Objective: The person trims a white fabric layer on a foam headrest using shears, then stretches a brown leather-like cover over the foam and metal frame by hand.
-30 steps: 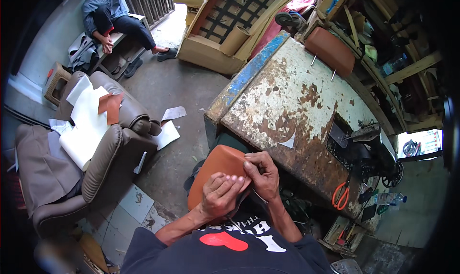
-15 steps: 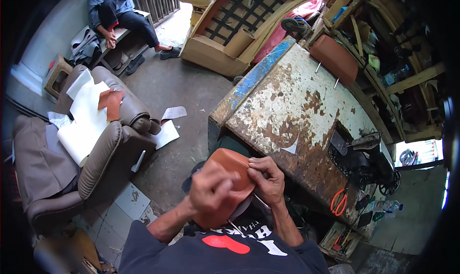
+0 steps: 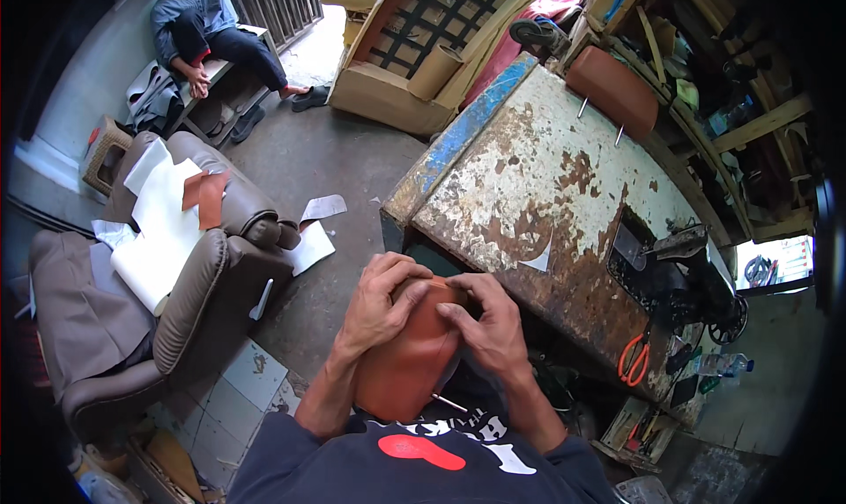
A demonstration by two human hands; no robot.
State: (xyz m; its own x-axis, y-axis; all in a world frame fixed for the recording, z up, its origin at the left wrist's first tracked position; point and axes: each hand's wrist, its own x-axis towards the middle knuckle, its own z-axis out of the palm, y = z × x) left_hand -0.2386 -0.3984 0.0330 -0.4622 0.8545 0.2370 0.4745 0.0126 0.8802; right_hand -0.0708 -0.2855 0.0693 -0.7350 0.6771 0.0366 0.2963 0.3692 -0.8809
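Workshop floor (image 3: 291, 178): I saw it run between a brown armchair (image 3: 187, 315) heaped with white sheets (image 3: 166, 231) and a worn worktop (image 3: 511, 178).
Far bench: a seated person (image 3: 233, 55) had both hands clasped at one knee.
Worktop: along its far right edge lay a red-brown headrest (image 3: 612, 90) with two metal pins; a black sewing machine (image 3: 703, 266) stood at its right end, with orange-handled scissors (image 3: 633, 360) by the near edge.
Leather cushion: I had the orange-brown leather cushion (image 3: 401, 372) upright before the chest, off the worktop's near left corner, a metal rod (image 3: 449, 403) beside its lower end.
Left hand (image 3: 377, 306): it curled over the cushion's upper left side, gripping it.
Right hand (image 3: 495, 326): it held the upper right edge, thumb in front.
Fingertips: partly hidden from me, so I couldn't tell how firmly they pinched.
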